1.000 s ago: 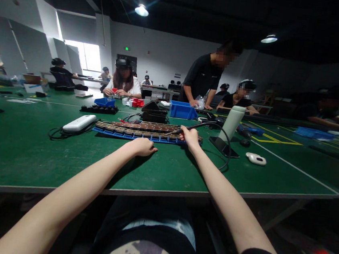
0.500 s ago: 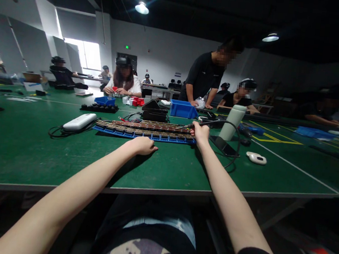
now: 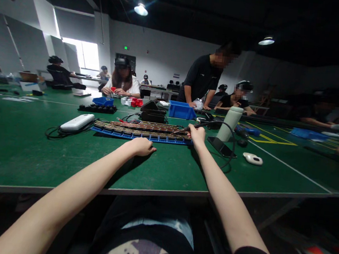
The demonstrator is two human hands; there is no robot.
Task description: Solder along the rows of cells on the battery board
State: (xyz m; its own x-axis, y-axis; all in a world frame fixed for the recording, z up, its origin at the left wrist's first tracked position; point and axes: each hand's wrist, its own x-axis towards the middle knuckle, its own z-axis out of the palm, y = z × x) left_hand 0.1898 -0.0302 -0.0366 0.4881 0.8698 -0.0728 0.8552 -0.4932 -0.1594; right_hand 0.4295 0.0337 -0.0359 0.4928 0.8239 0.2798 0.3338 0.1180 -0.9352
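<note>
A long blue rack point(image 3: 140, 135) filled with rows of small brown and gold parts lies across the green table point(image 3: 18, 147). My left hand point(image 3: 141, 146) rests on the table just in front of the rack, fingers curled shut, and nothing shows in them. My right hand point(image 3: 197, 134) is closed on a black pen-like tool point(image 3: 184, 129) at the rack's right end, tip pointing left over the rows. A black cable point(image 3: 228, 129) loops from the tool to the right.
A white device point(image 3: 77, 122) with a dark cord lies left of the rack. A pale green bottle point(image 3: 231, 124), a dark phone point(image 3: 222, 147) and a white oval gadget point(image 3: 253, 159) lie to the right. A blue bin point(image 3: 182, 110) and black box point(image 3: 153, 112) stand behind. Several people work at the far tables.
My right hand with the tool moved from over the rack's middle-right to its right end. The left hand has stayed in place.
</note>
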